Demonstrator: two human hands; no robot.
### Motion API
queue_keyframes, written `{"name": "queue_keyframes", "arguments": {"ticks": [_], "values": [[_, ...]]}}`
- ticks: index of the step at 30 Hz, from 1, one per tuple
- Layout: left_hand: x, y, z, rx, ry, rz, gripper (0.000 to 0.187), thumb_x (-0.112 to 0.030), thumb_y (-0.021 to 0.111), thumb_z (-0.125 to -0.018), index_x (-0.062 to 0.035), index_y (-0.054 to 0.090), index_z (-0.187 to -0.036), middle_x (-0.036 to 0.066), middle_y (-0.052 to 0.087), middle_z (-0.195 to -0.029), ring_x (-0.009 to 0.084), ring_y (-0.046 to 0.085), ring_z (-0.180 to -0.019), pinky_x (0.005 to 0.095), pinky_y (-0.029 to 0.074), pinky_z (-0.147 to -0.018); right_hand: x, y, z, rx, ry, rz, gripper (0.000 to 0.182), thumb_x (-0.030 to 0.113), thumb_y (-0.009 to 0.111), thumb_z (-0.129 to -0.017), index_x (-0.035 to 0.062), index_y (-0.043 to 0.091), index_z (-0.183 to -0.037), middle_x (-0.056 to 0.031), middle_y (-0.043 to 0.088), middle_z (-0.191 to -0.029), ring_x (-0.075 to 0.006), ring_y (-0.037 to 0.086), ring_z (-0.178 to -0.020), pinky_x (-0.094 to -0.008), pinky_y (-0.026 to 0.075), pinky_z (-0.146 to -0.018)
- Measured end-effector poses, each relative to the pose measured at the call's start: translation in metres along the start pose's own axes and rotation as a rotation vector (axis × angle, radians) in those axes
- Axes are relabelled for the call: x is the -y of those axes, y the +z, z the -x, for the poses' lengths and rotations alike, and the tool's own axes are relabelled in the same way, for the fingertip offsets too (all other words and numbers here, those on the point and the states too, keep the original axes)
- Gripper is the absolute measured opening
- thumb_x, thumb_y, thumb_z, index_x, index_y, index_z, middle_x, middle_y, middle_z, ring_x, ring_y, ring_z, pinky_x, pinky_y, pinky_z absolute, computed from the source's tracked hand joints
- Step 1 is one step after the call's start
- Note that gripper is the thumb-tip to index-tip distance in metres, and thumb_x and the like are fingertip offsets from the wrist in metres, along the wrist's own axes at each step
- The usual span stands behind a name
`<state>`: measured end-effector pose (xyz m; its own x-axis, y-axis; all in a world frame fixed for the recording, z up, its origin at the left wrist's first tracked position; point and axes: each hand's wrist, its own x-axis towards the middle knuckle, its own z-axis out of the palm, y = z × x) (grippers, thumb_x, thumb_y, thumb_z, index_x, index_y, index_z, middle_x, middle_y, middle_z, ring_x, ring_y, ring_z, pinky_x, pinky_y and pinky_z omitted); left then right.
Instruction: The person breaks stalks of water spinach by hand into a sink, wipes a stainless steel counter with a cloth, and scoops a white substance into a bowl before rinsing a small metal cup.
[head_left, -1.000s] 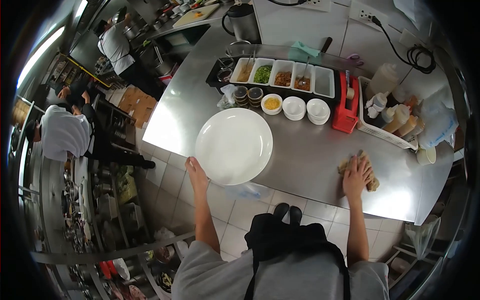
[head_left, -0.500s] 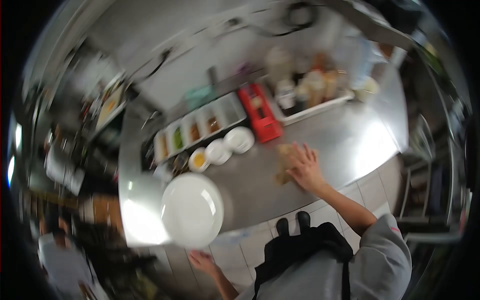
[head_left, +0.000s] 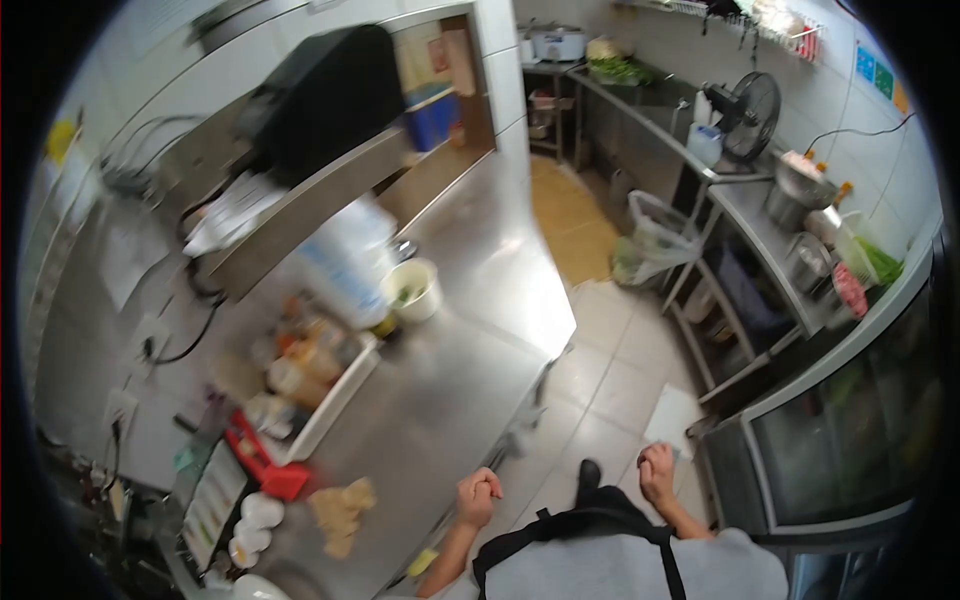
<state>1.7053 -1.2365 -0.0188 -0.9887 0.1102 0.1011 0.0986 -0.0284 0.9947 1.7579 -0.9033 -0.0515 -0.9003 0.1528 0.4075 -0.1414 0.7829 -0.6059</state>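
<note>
My left hand (head_left: 480, 497) hangs beside the front edge of the steel table (head_left: 430, 410), its fingers curled in with nothing visible in them. My right hand (head_left: 657, 472) is over the tiled floor, its fingers also curled in and nothing showing in them. A crumpled tan cloth (head_left: 342, 515) lies on the tabletop to the left of my left hand, touched by neither hand. Near the cloth are a red tool-like holder (head_left: 265, 462) and several small white bowls (head_left: 262, 511). Part of a white plate (head_left: 258, 588) shows at the bottom edge.
A white tray of bottles (head_left: 330, 405) and a white tub (head_left: 411, 289) stand on the table. Tiled floor (head_left: 600, 350) runs ahead, with a brown mat (head_left: 570, 215) beyond. At right are a steel counter (head_left: 745, 215), a glass-door fridge (head_left: 850, 430) and a black fan (head_left: 752, 118).
The view has swung right, away from the plate toward the aisle. My right hand has come off the cloth, which stays on the table. Both hands are now at my front with fingers curled.
</note>
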Motion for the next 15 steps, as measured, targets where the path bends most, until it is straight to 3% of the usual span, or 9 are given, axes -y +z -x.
{"name": "queue_keyframes", "arguments": {"ticks": [2, 4, 7, 9, 13, 15], "values": [[0.012, 0.057, -0.057, 0.157, -0.042, -0.199, 0.019, -0.005, 0.035, -0.074, -0.0006, 0.049, -0.063, 0.008, 0.053, -0.054, 0.0151, 0.052, -0.053, 0.0280, 0.042, -0.052, -0.047, -0.011, -0.020, -0.105, 0.116, -0.020, 0.007, 0.005, 0.045, -0.068, 0.0025, 0.049, -0.063, -0.0133, 0.049, -0.066, -0.0309, 0.046, -0.070, -0.0399, 0.039, -0.068], [-0.007, 0.118, -0.113, 0.232, -0.031, -0.176, 0.019, -0.005, 0.035, -0.077, -0.0008, 0.050, -0.066, 0.010, 0.054, -0.056, 0.0167, 0.054, -0.053, 0.0289, 0.044, -0.053, -0.079, -0.016, -0.055, -0.105, 0.249, -0.049, 0.010, 0.005, 0.045, -0.070, 0.0016, 0.051, -0.063, -0.0143, 0.050, -0.067, -0.0299, 0.047, -0.072, -0.0396, 0.039, -0.068], [-0.017, 0.192, -0.179, 0.382, -0.044, -0.170, 0.017, -0.008, 0.038, -0.081, -0.0005, 0.052, -0.074, 0.010, 0.058, -0.067, 0.0164, 0.057, -0.059, 0.0287, 0.046, -0.058, -0.097, -0.020, -0.132, -0.035, 0.245, -0.099, 0.010, 0.005, 0.044, -0.071, 0.0013, 0.051, -0.065, -0.0144, 0.050, -0.069, -0.0306, 0.047, -0.073, -0.0400, 0.039, -0.067], [-0.022, 0.221, -0.215, 0.411, -0.062, -0.153, 0.018, -0.009, 0.039, -0.083, -0.0004, 0.052, -0.076, 0.009, 0.058, -0.068, 0.0162, 0.058, -0.060, 0.0285, 0.047, -0.058, -0.123, -0.009, -0.186, 0.091, 0.151, -0.191, 0.012, 0.008, 0.045, -0.077, 0.0018, 0.054, -0.072, -0.0142, 0.054, -0.077, -0.0310, 0.049, -0.077, -0.0381, 0.040, -0.070], [0.008, 0.254, -0.298, 0.370, -0.113, -0.125, 0.022, -0.015, 0.038, -0.090, -0.0004, 0.051, -0.079, 0.007, 0.057, -0.067, 0.0144, 0.057, -0.059, 0.0280, 0.047, -0.059, -0.154, 0.015, -0.310, 0.079, 0.061, -0.262, 0.015, 0.014, 0.048, -0.083, 0.0031, 0.058, -0.086, -0.0156, 0.055, -0.085, -0.0331, 0.051, -0.087, -0.0381, 0.041, -0.079], [0.028, 0.265, -0.350, 0.299, -0.129, -0.081, 0.024, -0.016, 0.036, -0.092, -0.0005, 0.049, -0.080, 0.006, 0.054, -0.065, 0.0136, 0.055, -0.057, 0.0274, 0.046, -0.056, -0.201, 0.036, -0.356, 0.240, 0.097, -0.151, 0.022, 0.021, 0.050, -0.086, 0.0049, 0.058, -0.099, -0.0162, 0.056, -0.094, -0.0333, 0.050, -0.098, -0.0378, 0.039, -0.086]]}}
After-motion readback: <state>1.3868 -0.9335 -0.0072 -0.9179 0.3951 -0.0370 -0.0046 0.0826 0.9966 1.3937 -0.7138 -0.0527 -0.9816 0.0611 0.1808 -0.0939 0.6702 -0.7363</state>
